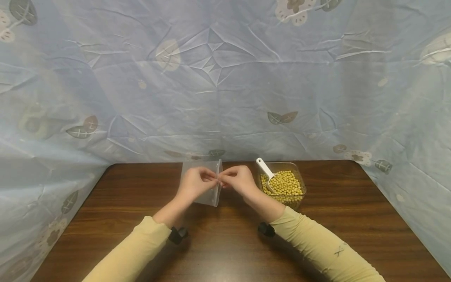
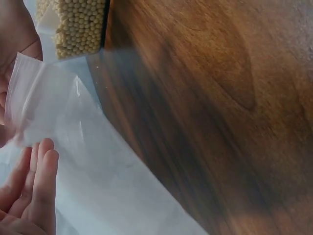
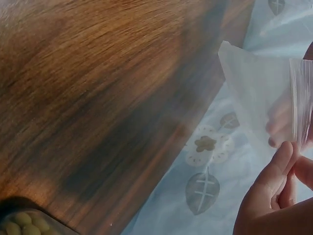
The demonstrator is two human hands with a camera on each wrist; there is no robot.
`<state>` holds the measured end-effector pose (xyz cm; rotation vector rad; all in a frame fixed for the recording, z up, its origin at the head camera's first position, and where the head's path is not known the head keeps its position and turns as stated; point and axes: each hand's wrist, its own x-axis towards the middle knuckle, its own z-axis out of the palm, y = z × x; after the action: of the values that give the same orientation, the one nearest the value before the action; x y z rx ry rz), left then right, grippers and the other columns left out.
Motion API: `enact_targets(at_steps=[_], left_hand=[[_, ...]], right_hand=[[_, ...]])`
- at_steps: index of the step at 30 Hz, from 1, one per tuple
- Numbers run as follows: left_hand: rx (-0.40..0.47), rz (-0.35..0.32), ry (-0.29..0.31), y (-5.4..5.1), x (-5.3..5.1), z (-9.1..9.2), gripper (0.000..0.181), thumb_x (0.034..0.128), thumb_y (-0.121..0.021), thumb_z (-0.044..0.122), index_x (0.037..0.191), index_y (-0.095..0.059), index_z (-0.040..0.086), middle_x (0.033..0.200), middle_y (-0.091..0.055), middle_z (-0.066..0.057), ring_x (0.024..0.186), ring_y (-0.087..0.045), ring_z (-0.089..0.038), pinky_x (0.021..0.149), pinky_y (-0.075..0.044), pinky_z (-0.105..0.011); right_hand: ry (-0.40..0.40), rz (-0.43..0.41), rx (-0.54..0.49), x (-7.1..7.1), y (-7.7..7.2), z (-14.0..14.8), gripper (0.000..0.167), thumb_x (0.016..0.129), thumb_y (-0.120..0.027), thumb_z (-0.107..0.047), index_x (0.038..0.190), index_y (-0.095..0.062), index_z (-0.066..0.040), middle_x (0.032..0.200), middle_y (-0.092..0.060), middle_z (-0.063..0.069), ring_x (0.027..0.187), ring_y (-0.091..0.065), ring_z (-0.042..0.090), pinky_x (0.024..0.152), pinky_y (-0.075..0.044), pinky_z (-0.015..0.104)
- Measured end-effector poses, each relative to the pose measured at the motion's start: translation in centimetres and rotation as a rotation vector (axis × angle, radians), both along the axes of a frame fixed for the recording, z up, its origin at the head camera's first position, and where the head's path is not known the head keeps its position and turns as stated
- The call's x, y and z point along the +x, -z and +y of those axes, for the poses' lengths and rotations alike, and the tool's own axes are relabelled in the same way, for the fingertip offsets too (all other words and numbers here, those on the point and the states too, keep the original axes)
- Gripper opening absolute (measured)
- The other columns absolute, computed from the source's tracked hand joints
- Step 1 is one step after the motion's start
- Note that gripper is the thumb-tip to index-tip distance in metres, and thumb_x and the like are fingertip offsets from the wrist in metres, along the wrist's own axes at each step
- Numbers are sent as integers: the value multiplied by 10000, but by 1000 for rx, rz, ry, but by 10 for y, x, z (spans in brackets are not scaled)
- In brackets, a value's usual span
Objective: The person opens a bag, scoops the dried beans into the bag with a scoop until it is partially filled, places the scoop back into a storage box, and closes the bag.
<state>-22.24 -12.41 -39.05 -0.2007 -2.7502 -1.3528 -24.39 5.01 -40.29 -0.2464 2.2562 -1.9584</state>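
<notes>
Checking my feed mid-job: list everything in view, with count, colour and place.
Table: one, brown, across lower head view.
Container: one, clear, on table, right of centre.
Beans: many, yellow, in container.
Scoop: one, white, among beans.
Bag: one, clear, left of container.
Backdrop: count unclear, pale blue, around table.
Wrist devices: two, black, one per wrist.
Sleeves: two, pale yellow, one per arm.
Left hand: one, bare, pinching bag edge.
Right hand: one, bare, pinching bag edge.
</notes>
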Motion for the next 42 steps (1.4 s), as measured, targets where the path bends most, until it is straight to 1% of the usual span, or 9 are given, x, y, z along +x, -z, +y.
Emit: enact_targets(at_steps=[6,12,14,19,21,27,33,37,42], left_hand=[[-13,-2,0,-4,1,3,157,896,-810,90,1017,-809,-11,953,-827,-155,842,-806,-268,751,-656,-341],[-49,-17,-19,-7,1,2,124,890,-806,69,996,-834,12,940,-834,-138,857,-816,-269,750,-657,-347],[-47,-31,-27,-8,1,0,115,886,-818,74,986,-840,21,929,-834,-132,838,-816,-257,731,-655,-335],[-15,-42,-29,-11,1,-7,112,890,-824,72,977,-834,1,912,-830,-149,778,-812,-239,687,-643,-301],[4,-37,-19,-11,-1,-10,116,909,-806,67,983,-827,-19,911,-827,-169,752,-813,-248,673,-642,-296],[82,-65,4,-13,-2,-21,138,955,-763,45,1004,-801,-78,897,-814,-218,723,-815,-274,674,-662,-316],[140,-114,15,-22,-3,-30,178,964,-749,52,1037,-783,-107,910,-809,-236,738,-821,-283,706,-667,-323],[104,-117,31,-27,-2,-37,182,967,-751,68,1044,-784,-94,937,-814,-220,749,-823,-265,750,-669,-343],[69,-137,14,-29,-3,-47,181,976,-751,90,1042,-790,-74,958,-819,-204,777,-827,-250,867,-658,-408]], right_hand=[[21,15,25,-1,1,0,165,944,-747,-23,1011,-787,122,892,-808,232,624,-729,75,797,-668,481],[15,23,63,-2,1,-1,133,933,-763,5,989,-796,121,864,-802,246,704,-806,269,751,-673,442],[5,35,90,-2,0,-2,117,928,-769,9,978,-803,110,848,-802,238,722,-812,295,737,-673,433],[-10,73,144,-4,-3,-2,102,915,-779,-8,948,-817,80,816,-807,202,656,-792,202,701,-673,406],[-11,73,152,-4,-6,-1,101,909,-785,-19,935,-821,71,802,-807,192,655,-792,209,686,-671,387],[-44,47,145,-5,-16,4,110,906,-781,-36,933,-818,64,781,-804,180,799,-809,389,670,-667,345],[-73,33,129,-11,-23,12,131,912,-773,-26,957,-802,94,790,-804,190,729,-812,283,733,-676,425],[-96,28,135,-14,-29,20,154,915,-762,-16,980,-792,121,837,-806,223,764,-817,335,730,-676,405],[-99,29,196,-18,-35,32,130,924,-768,-35,973,-812,77,880,-814,214,699,-802,236,704,-672,351]])
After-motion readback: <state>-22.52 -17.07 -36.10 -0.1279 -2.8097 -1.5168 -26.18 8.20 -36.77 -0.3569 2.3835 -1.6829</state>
